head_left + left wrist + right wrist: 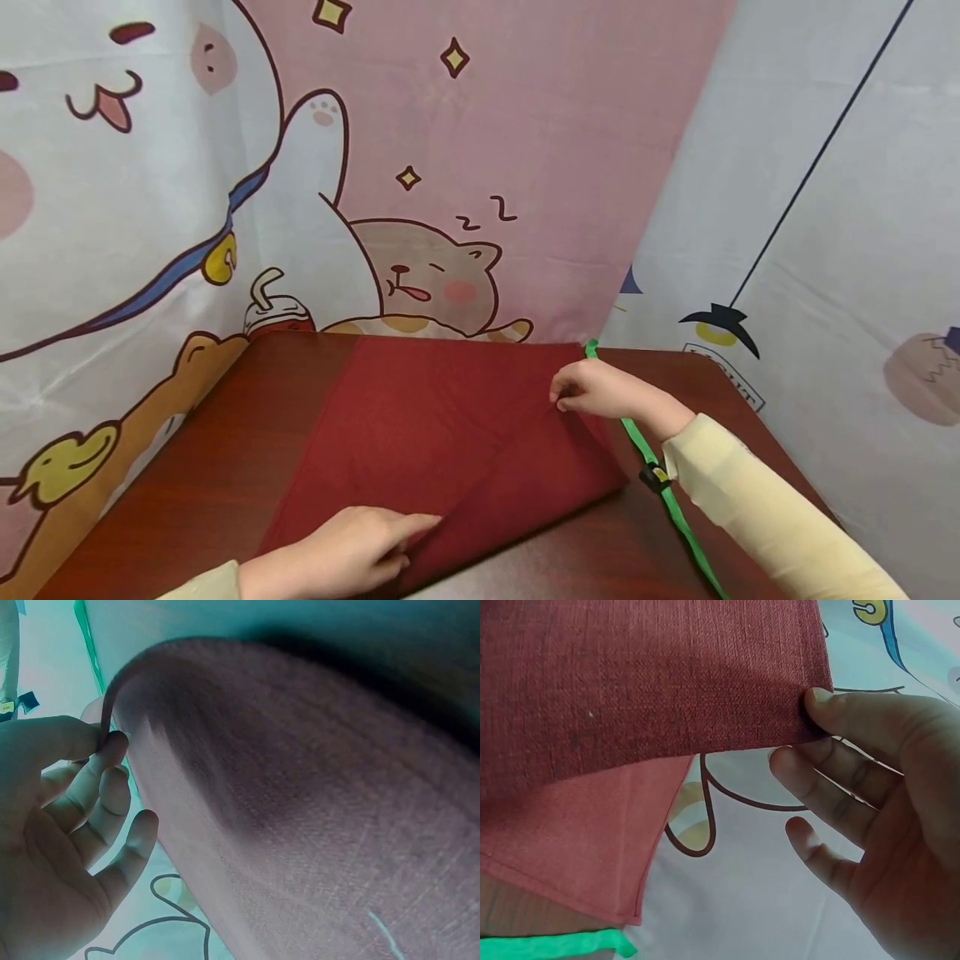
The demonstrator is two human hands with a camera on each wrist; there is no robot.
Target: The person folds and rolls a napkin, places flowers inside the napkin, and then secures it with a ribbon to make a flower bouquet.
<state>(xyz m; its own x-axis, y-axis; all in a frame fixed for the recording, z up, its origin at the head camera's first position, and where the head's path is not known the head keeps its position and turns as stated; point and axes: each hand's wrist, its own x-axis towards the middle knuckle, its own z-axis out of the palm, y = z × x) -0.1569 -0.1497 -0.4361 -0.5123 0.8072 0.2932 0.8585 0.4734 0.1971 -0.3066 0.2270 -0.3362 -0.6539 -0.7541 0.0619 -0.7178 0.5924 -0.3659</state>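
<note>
A dark red cloth (pixel 405 408) lies over the table, its near part raised and turned back over the rest. At the front edge, my left hand (pixel 348 552) pinches the turned-back cloth; the left wrist view shows thumb and forefinger on its border while the other fingers stay loosely bent. Farther back on the right, my right hand (pixel 600 392) holds a corner of the same cloth. The right wrist view shows that corner (pixel 799 712) gripped between thumb and fingers, raised above the lower layer (pixel 592 847).
The brown wooden table (pixel 195 467) shows on both sides of the cloth. A green strap (pixel 682 521) with a black buckle (pixel 655 477) runs along the right, partly behind my right arm. Cartoon-printed curtains (pixel 525 150) hang around the table's back and sides.
</note>
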